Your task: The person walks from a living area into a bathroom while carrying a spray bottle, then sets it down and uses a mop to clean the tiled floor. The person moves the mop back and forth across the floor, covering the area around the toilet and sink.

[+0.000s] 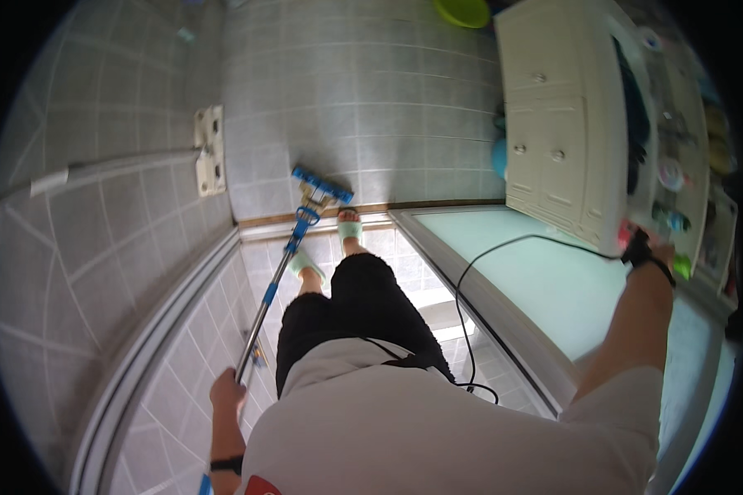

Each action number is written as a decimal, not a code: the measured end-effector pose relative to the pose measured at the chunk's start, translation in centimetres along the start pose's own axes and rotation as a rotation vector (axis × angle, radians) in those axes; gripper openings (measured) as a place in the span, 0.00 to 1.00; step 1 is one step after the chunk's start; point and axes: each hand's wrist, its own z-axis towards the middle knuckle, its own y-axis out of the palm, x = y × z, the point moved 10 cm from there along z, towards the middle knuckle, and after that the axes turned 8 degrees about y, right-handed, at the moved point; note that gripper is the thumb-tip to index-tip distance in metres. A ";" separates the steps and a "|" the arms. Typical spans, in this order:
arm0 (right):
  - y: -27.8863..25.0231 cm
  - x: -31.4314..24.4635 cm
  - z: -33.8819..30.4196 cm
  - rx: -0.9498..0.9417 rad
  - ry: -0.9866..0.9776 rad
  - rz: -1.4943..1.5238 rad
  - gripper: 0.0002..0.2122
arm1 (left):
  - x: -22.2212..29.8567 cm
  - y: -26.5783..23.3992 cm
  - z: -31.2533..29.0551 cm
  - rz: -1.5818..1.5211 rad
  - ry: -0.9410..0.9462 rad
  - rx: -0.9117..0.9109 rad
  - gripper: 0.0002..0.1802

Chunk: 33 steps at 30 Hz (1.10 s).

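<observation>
My left hand (227, 391) is closed round the metal pole of a sponge mop (271, 290). The mop slants away from me, its blue head on the grey tiles just beyond the door sill. My right arm reaches far to the right, where my right hand (660, 250) is at the near end of the washbasin cabinet (553, 107). A pink-red item (627, 235) and a bright green item (683, 265) are close to that hand. Its fingers are mostly hidden behind the black wrist device (638, 248), so what they hold, if anything, does not show.
A black cable (504, 242) loops from my right wrist to my waist. A frosted glass door (512, 280) in a grey frame stands at the right. My slippered feet are at the sill (380, 221). A lime-green basin (462, 11) lies at the far end; a white wall fitting (210, 150) is at left.
</observation>
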 end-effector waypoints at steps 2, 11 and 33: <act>0.9 -1.1 1.6 -0.003 -0.037 0.012 0.29 | 1.4 0.3 0.3 -0.004 -0.038 -0.066 0.12; 0.7 -9.8 -5.1 0.025 -0.318 0.219 0.19 | 0.5 3.7 0.7 -0.100 -0.031 0.061 0.19; -15.8 18.9 -72.7 -1.360 -0.870 0.269 0.28 | -19.7 37.5 -12.3 -0.742 0.088 0.159 0.18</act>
